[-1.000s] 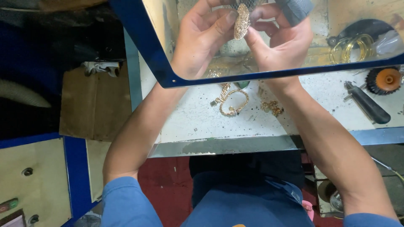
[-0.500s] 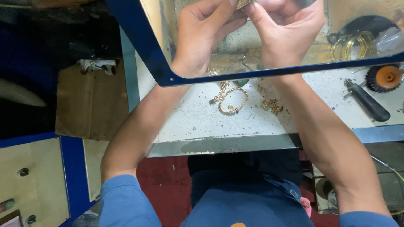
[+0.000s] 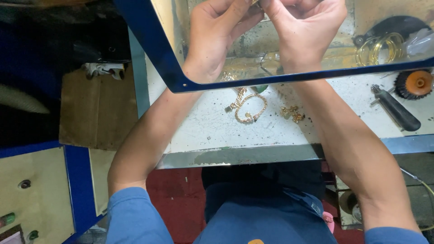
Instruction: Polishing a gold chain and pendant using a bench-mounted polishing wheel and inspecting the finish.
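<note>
My left hand (image 3: pixel 217 36) and my right hand (image 3: pixel 307 31) are raised together behind a clear shield with a blue frame (image 3: pixel 253 81). Both pinch a small gold jewellery piece (image 3: pixel 254 2), mostly cut off by the top edge of the view. On the white bench (image 3: pixel 203 131) below my wrists lie a gold bangle (image 3: pixel 250 108) and a small cluster of gold pieces (image 3: pixel 292 113).
A black-handled tool (image 3: pixel 395 109) and an orange-hubbed round brush (image 3: pixel 415 84) lie at the bench's right. Gold rings (image 3: pixel 379 49) sit behind the shield. A cardboard sheet (image 3: pixel 97 108) lies left, and a blue-edged cabinet (image 3: pixel 31 194) with buttons stands at lower left.
Both hands have moved upward with the gold piece, so it now sits almost out of view at the top edge. The things on the bench have not moved.
</note>
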